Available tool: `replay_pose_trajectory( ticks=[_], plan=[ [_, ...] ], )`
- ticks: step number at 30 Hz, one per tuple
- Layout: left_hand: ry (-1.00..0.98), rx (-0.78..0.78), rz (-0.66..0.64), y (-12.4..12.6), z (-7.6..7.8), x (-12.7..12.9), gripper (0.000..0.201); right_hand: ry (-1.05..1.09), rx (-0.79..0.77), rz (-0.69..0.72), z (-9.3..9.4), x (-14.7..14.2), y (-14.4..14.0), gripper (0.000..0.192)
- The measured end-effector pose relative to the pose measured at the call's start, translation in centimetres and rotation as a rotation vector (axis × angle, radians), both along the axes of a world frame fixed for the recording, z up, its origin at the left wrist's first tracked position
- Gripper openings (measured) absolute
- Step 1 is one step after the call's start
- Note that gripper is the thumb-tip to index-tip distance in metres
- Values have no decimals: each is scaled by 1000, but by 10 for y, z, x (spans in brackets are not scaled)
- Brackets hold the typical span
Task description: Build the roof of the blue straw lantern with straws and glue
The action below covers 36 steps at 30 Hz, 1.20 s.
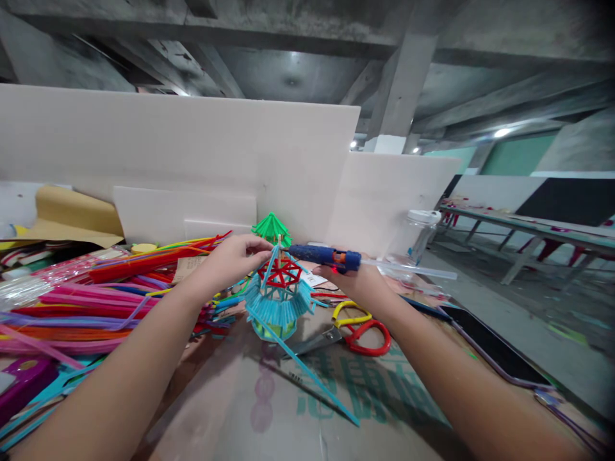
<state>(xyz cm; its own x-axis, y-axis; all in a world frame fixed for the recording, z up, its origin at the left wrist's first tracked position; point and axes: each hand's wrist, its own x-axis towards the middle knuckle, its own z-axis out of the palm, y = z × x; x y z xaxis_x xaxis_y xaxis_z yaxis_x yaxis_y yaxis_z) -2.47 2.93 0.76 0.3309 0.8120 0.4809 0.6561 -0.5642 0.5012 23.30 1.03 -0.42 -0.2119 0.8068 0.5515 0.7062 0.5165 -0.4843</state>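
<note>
A small pagoda-like model [278, 304] stands upright on the cardboard, with a flared light blue roof, a red spoked ring [280, 273] above it and a wooden stick at its top. My left hand [240, 259] is at the top of the model, its thumb and fingers pinched on a light blue chenille stem [270, 261]. In my right hand [353, 278] is a blue hot glue gun [324, 256], nozzle pointing left at the model's top and a clear glue stick [410, 267] sticking out behind. A long light blue stem [312, 374] slants from the model toward me.
Scissors [368, 336] with red and yellow handles lie right of the model. Bundles of coloured chenille stems [96, 304] fill the left. A green roof piece [271, 227] stands behind. At right are a phone [494, 346] and a clear plastic bottle [418, 234]. White boards [192, 147] rise behind.
</note>
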Motion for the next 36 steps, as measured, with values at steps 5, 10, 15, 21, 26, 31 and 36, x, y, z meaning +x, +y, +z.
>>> replay_pose_trajectory(
  ticks=[5,10,15,21,26,31,36],
  plan=[
    [-6,0,-4,-2,1,1,32,55,-41,7,2,-2,-1,33],
    [-8,-12,-1,0,0,0,34,51,-55,38,4,0,-2,31],
    [-18,-23,-14,1,-2,-2,33,9,-142,96,13,5,-7,34],
    [-26,-53,-9,0,-1,0,35,57,-220,235,26,19,-7,36],
    [-30,-63,-15,-2,1,0,35,48,-218,335,37,27,-12,34],
    [-8,-93,15,-1,1,-3,39,169,-104,188,28,50,15,45],
    [12,-107,18,2,-1,-5,40,109,-235,-184,-22,76,67,32]
  ],
)
